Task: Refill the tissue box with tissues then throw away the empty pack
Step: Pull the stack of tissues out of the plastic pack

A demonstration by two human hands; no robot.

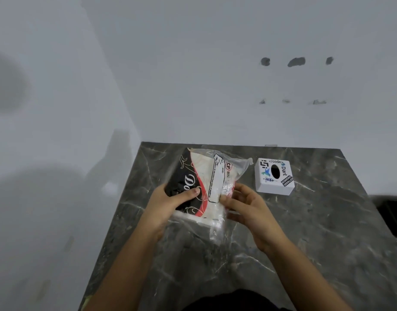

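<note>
A plastic tissue pack (206,176), black, red and clear with white tissues inside, is held up over the dark marble table (316,232). My left hand (170,203) grips its black left side, thumb on the front. My right hand (244,205) pinches the clear plastic at the pack's right edge with thumb and fingers. A small white tissue box (274,176) with stickers and a dark oval slot on top stands on the table to the right of the pack, apart from both hands.
White walls close in behind and to the left of the table. The table's left edge (117,212) drops off beside my left forearm. A dark object (392,212) sits past the right edge.
</note>
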